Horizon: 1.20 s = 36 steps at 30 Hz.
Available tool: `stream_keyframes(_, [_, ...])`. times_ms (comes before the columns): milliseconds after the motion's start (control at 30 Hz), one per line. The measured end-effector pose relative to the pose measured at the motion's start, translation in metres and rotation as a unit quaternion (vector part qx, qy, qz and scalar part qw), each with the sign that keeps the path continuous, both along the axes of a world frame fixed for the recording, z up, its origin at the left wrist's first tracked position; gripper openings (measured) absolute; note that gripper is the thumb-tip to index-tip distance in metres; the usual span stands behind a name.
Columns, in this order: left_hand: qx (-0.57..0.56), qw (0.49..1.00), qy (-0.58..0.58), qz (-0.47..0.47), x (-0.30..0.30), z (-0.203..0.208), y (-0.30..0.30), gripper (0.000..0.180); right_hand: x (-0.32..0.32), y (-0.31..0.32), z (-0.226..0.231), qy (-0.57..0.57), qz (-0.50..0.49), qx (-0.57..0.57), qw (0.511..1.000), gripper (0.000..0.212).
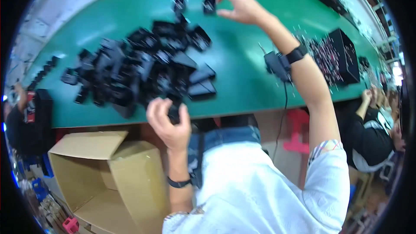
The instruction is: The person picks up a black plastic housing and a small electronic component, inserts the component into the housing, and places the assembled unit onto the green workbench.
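Note:
A heap of small black plastic housings [143, 60] spreads over the left half of the green table [242, 73]. At the heap's near edge, my left hand [170, 123] curls its thumb and fingers around a black plastic housing [174, 113], slightly blurred. My right arm reaches to the table's far side. There my right hand [243, 6] has thumb and forefinger apart, just right of a single black housing [209, 5] with thin light wires or pins. Left of that stands a similar housing [180, 3].
A black adapter-like device [277, 66] with a cable lies beside my right forearm. Farther right are many thin pieces [323, 58] and a black bin [344, 56]. An opened cardboard box [138, 186] stands below the table's edge. People [375, 134] sit at both sides.

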<state>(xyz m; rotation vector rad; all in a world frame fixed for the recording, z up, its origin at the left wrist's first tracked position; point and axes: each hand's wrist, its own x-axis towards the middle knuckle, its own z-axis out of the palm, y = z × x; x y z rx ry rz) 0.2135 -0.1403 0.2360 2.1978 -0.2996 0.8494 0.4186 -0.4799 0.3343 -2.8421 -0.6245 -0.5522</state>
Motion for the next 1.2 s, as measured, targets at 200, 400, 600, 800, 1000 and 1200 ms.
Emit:
stream_keyframes(200, [-0.027,0.999,-0.012,-0.023,0.002,-0.021,-0.009,0.041,-0.170,-0.042,0.038,0.165,-0.064,0.061,0.982,0.025])
stream_keyframes(400, [-0.138,0.983,-0.012,-0.121,-0.013,-0.013,-0.012,0.053,-0.254,-0.043,0.018,0.156,-0.230,0.104,0.955,0.030])
stream_keyframes(600, [-0.392,0.739,0.311,-0.451,-0.031,0.012,-0.035,0.048,-0.227,-0.021,-0.032,0.092,-0.190,-0.004,0.978,0.039])
stream_keyframes(800, [-0.287,0.626,0.482,-0.543,-0.050,-0.007,-0.064,0.032,-0.187,-0.024,-0.057,0.026,-0.117,0.210,0.970,0.028])
stream_keyframes(1000, [-0.292,0.586,0.497,-0.570,-0.049,-0.001,-0.067,0.056,-0.177,-0.009,-0.039,0.149,-0.110,0.248,0.951,0.029])
stream_keyframes(1200, [-0.366,0.378,0.577,-0.625,-0.047,-0.007,-0.067,0.063,-0.178,-0.018,-0.043,0.148,-0.113,0.290,0.939,0.019])
